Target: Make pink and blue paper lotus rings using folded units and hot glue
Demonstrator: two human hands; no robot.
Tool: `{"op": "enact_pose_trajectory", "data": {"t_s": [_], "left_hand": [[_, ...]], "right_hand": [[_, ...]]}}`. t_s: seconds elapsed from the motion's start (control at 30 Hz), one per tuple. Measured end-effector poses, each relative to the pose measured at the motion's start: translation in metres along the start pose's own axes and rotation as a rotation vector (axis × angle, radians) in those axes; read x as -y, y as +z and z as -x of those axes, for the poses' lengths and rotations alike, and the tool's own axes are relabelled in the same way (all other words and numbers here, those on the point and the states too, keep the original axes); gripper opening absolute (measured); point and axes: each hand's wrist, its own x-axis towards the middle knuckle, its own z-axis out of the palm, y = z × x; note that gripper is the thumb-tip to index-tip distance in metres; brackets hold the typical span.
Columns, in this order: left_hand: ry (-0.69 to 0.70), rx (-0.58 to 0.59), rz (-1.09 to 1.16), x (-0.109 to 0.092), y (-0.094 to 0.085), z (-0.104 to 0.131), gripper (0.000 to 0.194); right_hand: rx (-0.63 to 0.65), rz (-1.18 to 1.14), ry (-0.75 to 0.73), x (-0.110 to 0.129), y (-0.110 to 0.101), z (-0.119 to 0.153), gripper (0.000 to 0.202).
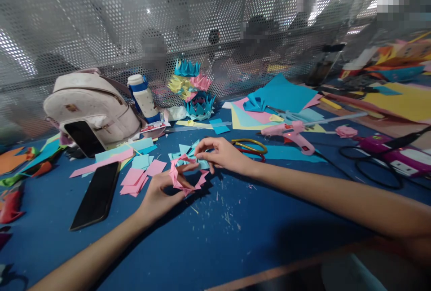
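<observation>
Pink paper ring [173, 175], folded into points, and it's up just above the blue surface [218, 232], caught in the left hand [160, 192], fingers threaded through it and thumb along its lower edge! Over comes the right hand [224, 154], thumb and fingertips drawn close together beside the ring's far side; whether they pinch anything, I can't tell. The two hands are near each other, light-blue folded pieces [183, 148] right behind them.

Danger here? Squeeze too hard with that left hand and the thin points could crumple; a tug from the right might pull linked folds apart. A careless sweep of the right forearm could catch the black cable of the glue gun [289, 134].

Now, what's concealed: fingers cover the ring's upper edge, so whether it closes fully is anyone's guess. The light-blue pieces are partly masked too, and the gold loop [265, 148] vanishes behind the right wrist.
</observation>
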Motion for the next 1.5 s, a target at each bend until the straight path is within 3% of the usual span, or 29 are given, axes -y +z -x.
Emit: {"op": "enact_pose_trajectory", "data": {"t_s": [0.27, 0.67, 0.83, 0.93, 1.5], "left_hand": [[0.008, -0.024, -0.023, 0.001, 0.000, -0.001, 0.016], [-0.010, 0.003, 0.043, 0.002, 0.000, 0.001, 0.011], [-0.002, -0.004, 0.045, 0.001, 0.000, -0.001, 0.017], [0.004, -0.009, 0.055, 0.000, 0.000, -0.001, 0.018], [0.014, 0.009, 0.037, 0.004, 0.000, 0.000, 0.018]], "right_hand": [[0.102, 0.055, -0.003, -0.001, -0.008, -0.001, 0.031], [0.056, 0.005, -0.064, -0.008, -0.007, -0.003, 0.028], [0.037, -0.098, 0.019, -0.003, -0.005, -0.002, 0.039], [-0.002, -0.134, 0.080, -0.004, -0.004, -0.004, 0.036], [-0.049, -0.044, 0.068, -0.002, 0.000, -0.005, 0.033]]}}
